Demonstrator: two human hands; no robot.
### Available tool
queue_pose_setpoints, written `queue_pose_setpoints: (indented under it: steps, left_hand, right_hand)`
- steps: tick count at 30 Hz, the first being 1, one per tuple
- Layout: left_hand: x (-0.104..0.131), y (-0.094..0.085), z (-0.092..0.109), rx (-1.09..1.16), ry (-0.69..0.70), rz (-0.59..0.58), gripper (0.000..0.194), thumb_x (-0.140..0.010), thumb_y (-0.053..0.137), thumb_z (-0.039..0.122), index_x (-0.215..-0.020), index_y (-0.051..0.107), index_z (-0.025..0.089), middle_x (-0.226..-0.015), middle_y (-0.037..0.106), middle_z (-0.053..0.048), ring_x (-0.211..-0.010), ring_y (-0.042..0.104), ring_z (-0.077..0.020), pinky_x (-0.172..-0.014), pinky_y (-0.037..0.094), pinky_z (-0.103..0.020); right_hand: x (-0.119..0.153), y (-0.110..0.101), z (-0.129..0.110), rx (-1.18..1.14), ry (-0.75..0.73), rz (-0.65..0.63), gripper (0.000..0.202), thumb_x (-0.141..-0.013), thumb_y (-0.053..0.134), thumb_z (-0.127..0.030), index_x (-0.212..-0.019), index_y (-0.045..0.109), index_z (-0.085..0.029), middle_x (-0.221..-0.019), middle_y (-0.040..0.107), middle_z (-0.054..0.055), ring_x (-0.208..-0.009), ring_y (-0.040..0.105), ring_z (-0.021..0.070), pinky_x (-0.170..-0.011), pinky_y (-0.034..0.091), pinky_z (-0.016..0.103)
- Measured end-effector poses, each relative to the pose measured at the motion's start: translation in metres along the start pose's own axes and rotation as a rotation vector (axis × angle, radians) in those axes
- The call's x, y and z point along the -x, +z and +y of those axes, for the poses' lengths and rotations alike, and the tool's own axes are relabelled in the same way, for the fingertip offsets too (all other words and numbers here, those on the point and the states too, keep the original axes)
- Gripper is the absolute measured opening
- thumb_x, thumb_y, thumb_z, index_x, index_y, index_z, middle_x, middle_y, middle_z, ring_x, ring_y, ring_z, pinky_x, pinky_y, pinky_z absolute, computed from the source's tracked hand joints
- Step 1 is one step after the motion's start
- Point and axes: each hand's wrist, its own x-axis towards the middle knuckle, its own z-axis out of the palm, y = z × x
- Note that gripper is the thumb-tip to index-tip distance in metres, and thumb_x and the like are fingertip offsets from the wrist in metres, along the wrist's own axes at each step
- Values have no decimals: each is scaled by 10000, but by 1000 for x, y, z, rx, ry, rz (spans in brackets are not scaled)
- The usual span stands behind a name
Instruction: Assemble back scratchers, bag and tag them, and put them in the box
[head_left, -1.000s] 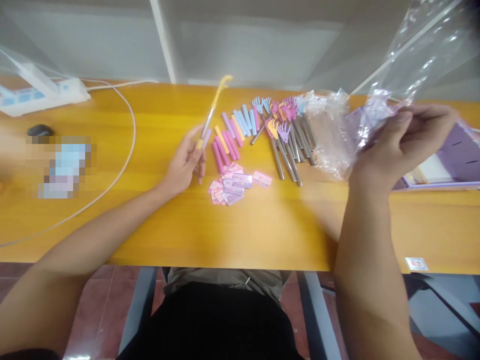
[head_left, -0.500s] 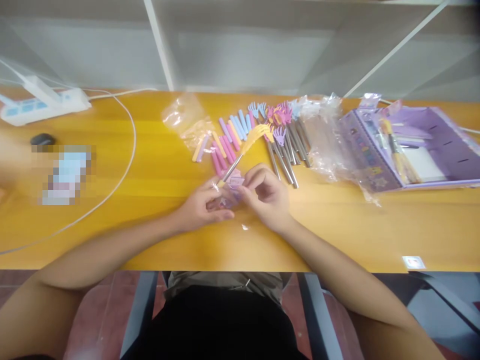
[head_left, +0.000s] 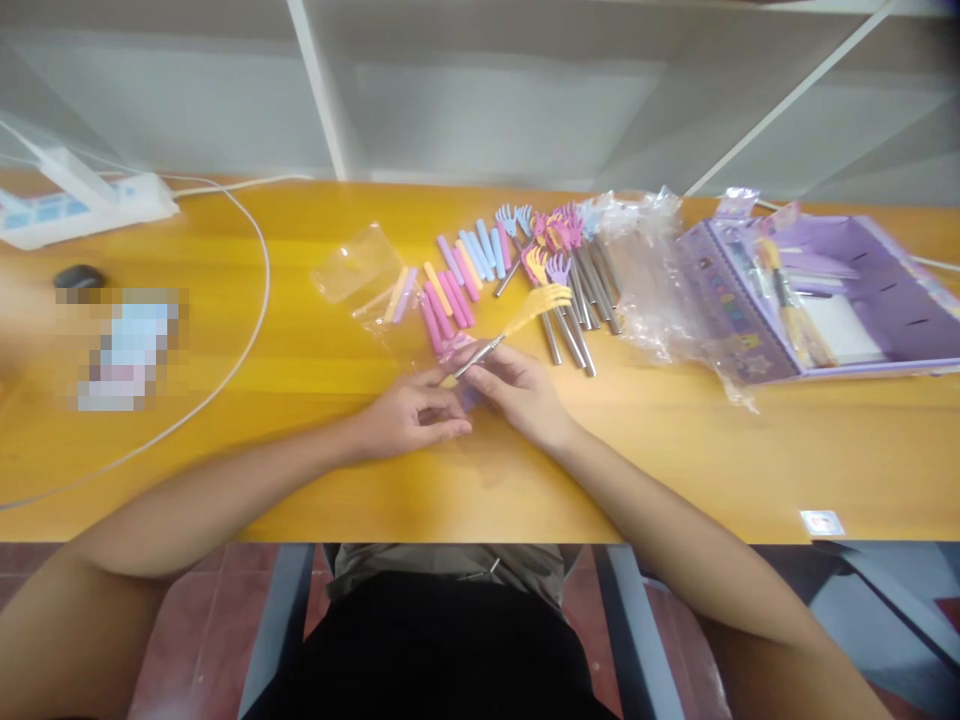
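A yellow hand-shaped back scratcher with a short metal rod slants up to the right above the table. My right hand pinches its rod near the lower end, thumb on top. My left hand is beside that end, thumb and fingers apart and loosely curled, its index finger close to the yellow tip. A small purple wrapper shows between the hands, partly hidden by my right fingers. Just beyond lie several pink, blue, yellow and purple grip sleeves. More back scratchers with metal rods are piled to their right.
A purple display box stands at the right, with crumpled clear plastic bags beside it. Another clear bag lies left of the sleeves. Farther left are a blurred-out phone, a dark small object, a white cable and a power strip.
The back scratcher has tipped lower and to the right, and my right hand has taken hold of its rod. My left fingers have loosened around its lower end.
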Motion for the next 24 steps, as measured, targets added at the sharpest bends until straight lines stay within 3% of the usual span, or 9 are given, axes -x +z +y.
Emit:
queue_pose_setpoints:
  steps: [2,5,7,9,12,15,18,21,24]
  left_hand:
    - [1,0,2,50,33,25,237,-1006,783,418,-900,830,211,-1098,732,-111,-871,692,-206,-804,555,-342]
    - [2,-2,-1,162,63,212,324,-1043,734,464,-853,769,203,-1102,725,-116,-974,704,-231,-841,568,-357]
    - [2,-8,-8,226,71,357,425,-1090,644,519,-803,679,207,-947,708,-85,-857,673,-204,-781,554,-346]
    - [0,-16,-16,245,91,479,468,-1109,592,550,-778,607,220,-763,626,-35,-684,575,-173,-674,503,-325]
    - [-4,-28,-25,281,98,623,434,-1106,603,517,-786,580,225,-763,601,-25,-638,542,-160,-602,474,-308]
    - [-8,-33,-26,318,67,673,446,-1087,607,523,-760,526,232,-776,608,-30,-634,552,-161,-575,504,-303]
    - [-8,-31,-23,332,24,666,471,-1057,593,570,-747,468,239,-843,670,-49,-715,633,-180,-639,591,-322]
    - [-6,-26,-20,421,51,708,430,-1024,612,562,-791,463,234,-996,737,-62,-896,741,-206,-775,668,-363]
    - [-4,-25,-22,499,33,753,426,-982,664,552,-815,430,238,-991,730,-50,-970,775,-221,-806,688,-373]
  right_hand:
    - [-2,-4,0,-1,-67,46,365,-966,818,-618,-979,759,-258,-1027,757,48,-1012,732,236,-933,635,413]
    - [-8,-21,0,-39,-227,270,324,-1009,760,-609,-974,704,-292,-947,684,38,-1045,716,244,-983,618,433]
    - [-10,-38,-1,-56,-303,410,288,-1050,696,-595,-994,666,-315,-836,561,8,-864,667,208,-835,613,380]
    - [-9,-53,-4,-78,-297,429,305,-1083,633,-603,-974,647,-319,-721,377,-37,-579,450,155,-565,481,302]
    - [0,-60,-10,-32,-163,266,410,-1076,618,-675,-937,674,-294,-634,250,-77,-472,178,119,-435,223,275]
    - [10,-54,-18,266,-98,55,466,-1084,607,-679,-955,753,-256,-609,452,-37,-499,377,138,-497,342,296]
    - [13,-50,-23,617,-176,-67,475,-1129,534,-628,-980,794,-258,-800,718,50,-709,658,213,-702,527,363]
    - [10,-52,-21,804,-239,-142,466,-1160,464,-578,-1010,781,-272,-911,789,81,-863,749,266,-829,561,399]
    - [6,-55,-16,887,-248,-186,473,-1178,404,-562,-1046,751,-270,-963,793,90,-898,751,269,-815,552,394]
